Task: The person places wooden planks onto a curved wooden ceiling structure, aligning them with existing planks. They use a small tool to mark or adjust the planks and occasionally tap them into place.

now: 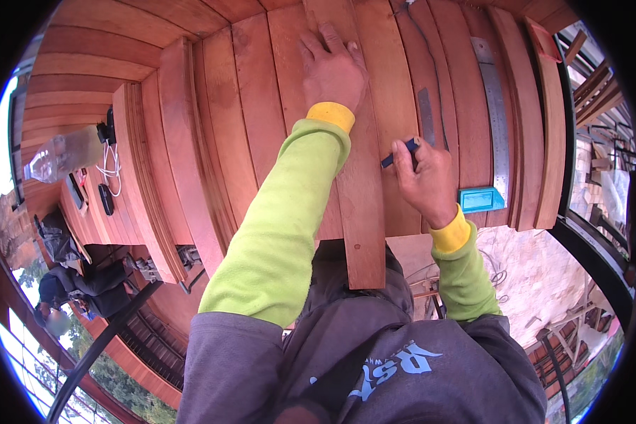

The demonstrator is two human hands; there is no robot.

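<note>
The left hand (334, 76) lies with its palm down on the long wooden plank (362, 212); its fingers are spread and grasp nothing. This plank rests lengthwise on the tabletop (251, 92), which is made of reddish boards, and its near end stands out past the edge, in front of the person. The right hand (431, 182) is just beside the plank, on its right side. Its fingers are closed around a slim dark blue tool (401, 152), whose exact kind I cannot tell, and the tip of it points toward the plank.

Near the right hand lie a short grey metal strip (425, 116) and a thin dark cable (439, 85). Farther to the right is a metal square (498, 141) with a blue-green handle. To the far left, a clear plastic bottle (62, 154) lies near a white cable (110, 166).
</note>
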